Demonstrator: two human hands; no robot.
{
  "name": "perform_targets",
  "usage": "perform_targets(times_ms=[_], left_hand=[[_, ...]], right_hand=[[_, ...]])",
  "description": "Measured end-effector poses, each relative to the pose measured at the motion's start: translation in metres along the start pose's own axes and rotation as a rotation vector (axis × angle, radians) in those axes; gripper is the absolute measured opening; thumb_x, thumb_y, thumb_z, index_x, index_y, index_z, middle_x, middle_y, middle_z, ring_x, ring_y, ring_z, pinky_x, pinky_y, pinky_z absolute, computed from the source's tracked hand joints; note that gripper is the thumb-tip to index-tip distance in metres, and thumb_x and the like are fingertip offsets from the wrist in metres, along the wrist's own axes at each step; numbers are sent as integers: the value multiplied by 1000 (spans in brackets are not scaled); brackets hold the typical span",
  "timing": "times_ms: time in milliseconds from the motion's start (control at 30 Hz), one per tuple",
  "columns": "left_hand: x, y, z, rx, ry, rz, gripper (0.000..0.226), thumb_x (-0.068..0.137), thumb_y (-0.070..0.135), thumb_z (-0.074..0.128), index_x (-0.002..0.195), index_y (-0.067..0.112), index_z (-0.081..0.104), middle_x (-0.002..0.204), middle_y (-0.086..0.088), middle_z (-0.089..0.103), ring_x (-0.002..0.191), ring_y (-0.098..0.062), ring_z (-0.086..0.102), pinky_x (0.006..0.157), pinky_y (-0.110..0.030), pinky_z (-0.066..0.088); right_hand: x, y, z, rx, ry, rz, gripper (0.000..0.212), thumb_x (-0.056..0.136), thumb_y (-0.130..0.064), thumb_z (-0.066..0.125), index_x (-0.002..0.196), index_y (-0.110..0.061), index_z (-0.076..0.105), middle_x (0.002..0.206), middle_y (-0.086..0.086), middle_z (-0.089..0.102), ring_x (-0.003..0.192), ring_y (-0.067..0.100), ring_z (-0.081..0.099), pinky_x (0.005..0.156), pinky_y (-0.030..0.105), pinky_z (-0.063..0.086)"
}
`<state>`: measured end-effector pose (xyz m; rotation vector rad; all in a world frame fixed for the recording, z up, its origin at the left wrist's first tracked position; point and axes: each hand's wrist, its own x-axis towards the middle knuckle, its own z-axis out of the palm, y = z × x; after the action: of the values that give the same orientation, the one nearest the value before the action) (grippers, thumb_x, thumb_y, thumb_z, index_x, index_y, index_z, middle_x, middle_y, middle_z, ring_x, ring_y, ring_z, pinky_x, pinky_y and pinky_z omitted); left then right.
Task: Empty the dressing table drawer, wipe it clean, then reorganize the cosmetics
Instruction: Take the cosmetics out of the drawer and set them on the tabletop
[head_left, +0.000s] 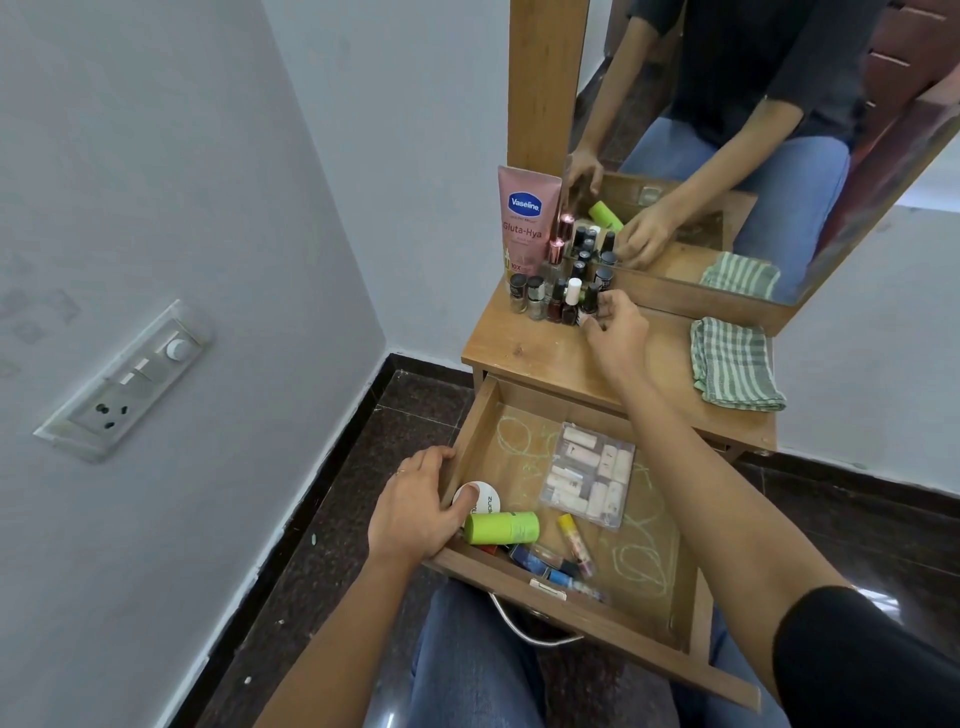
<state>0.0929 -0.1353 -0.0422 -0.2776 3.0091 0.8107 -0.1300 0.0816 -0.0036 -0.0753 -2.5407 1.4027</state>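
The wooden drawer (597, 621) is pulled out over my lap. Inside lie a green tube (501, 527), a white round compact (485, 499), a yellow-capped stick (574, 540), several small dark items (540, 564) and a clear pouch of beige tubes (589, 475). My left hand (415, 512) grips the drawer's left wall, thumb inside on the compact. My right hand (615, 332) reaches onto the table top and pinches a dark nail polish bottle (589, 304) at the edge of a cluster of bottles (550, 293).
A pink Vaseline tube (527, 218) stands behind the bottles against the mirror frame (545, 83). A green striped cloth (732, 366) lies folded on the table top (524, 353) at the right. A wall with a switch panel (127, 379) is on the left.
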Motion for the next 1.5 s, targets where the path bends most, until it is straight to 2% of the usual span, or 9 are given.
perform_targets(times_ms=[300, 433, 533, 667, 833, 967, 1100, 1267, 1500], left_hand=[[-1, 1, -2, -9, 8, 1, 53, 88, 50, 58, 134, 24, 48, 128, 6, 56, 112, -13, 53, 87, -32, 45], [-1, 3, -2, -8, 10, 5, 53, 88, 49, 58, 134, 23, 49, 128, 5, 57, 112, -14, 54, 87, -33, 46], [-1, 3, -2, -8, 12, 0, 53, 88, 49, 58, 133, 23, 49, 127, 5, 57, 111, -15, 54, 86, -33, 46], [-1, 2, -2, 0, 5, -8, 52, 88, 50, 57, 133, 24, 49, 126, 5, 57, 110, -16, 54, 85, -33, 46], [-2, 4, -2, -1, 15, -10, 51, 88, 49, 58, 132, 24, 49, 123, 5, 58, 109, -16, 54, 85, -33, 46], [-2, 4, -3, -1, 7, -13, 51, 89, 50, 57, 132, 25, 49, 122, 5, 58, 107, -15, 54, 83, -32, 46], [-2, 3, -2, -4, 5, -13, 51, 88, 50, 58, 132, 25, 49, 122, 5, 58, 107, -15, 54, 83, -33, 46], [-3, 3, -2, -5, 8, -11, 53, 88, 51, 58, 133, 25, 49, 123, 4, 58, 108, -15, 55, 84, -33, 47], [-1, 2, -3, -14, -10, -13, 53, 88, 52, 57, 133, 25, 48, 123, 4, 58, 109, -16, 54, 85, -34, 47]], right_hand=[[-8, -1, -2, -23, 29, 1, 29, 86, -6, 64, 113, -8, 55, 111, 8, 59, 94, 16, 56, 79, 19, 44], [-56, -13, -4, -55, 109, -284, 25, 90, -6, 56, 115, -7, 55, 107, 1, 52, 87, 5, 49, 76, 17, 44], [-101, -10, -1, -74, -259, -419, 19, 93, -13, 55, 111, -12, 59, 101, -6, 54, 80, -1, 51, 72, 16, 45], [-153, 17, 15, -319, -808, -320, 24, 92, -17, 58, 116, -15, 58, 116, 2, 60, 91, 11, 62, 81, 24, 54], [-173, 26, 29, -331, -938, -195, 30, 92, -26, 60, 117, -10, 56, 112, 9, 65, 98, 20, 63, 84, 35, 52], [-171, 17, 27, -384, -1040, -249, 37, 91, -31, 61, 119, -7, 56, 110, 9, 62, 94, 16, 54, 76, 27, 43], [-167, 18, 21, -449, -1191, -251, 48, 83, -26, 71, 124, -12, 52, 121, 6, 59, 107, 20, 55, 87, 31, 44], [-170, 24, 14, -543, -1166, -347, 49, 78, -20, 73, 121, -16, 51, 116, 4, 57, 100, 19, 51, 79, 30, 42], [-134, 0, -22, -246, -885, -242, 41, 77, -25, 74, 114, -16, 58, 105, 0, 60, 95, 15, 56, 78, 24, 45]])
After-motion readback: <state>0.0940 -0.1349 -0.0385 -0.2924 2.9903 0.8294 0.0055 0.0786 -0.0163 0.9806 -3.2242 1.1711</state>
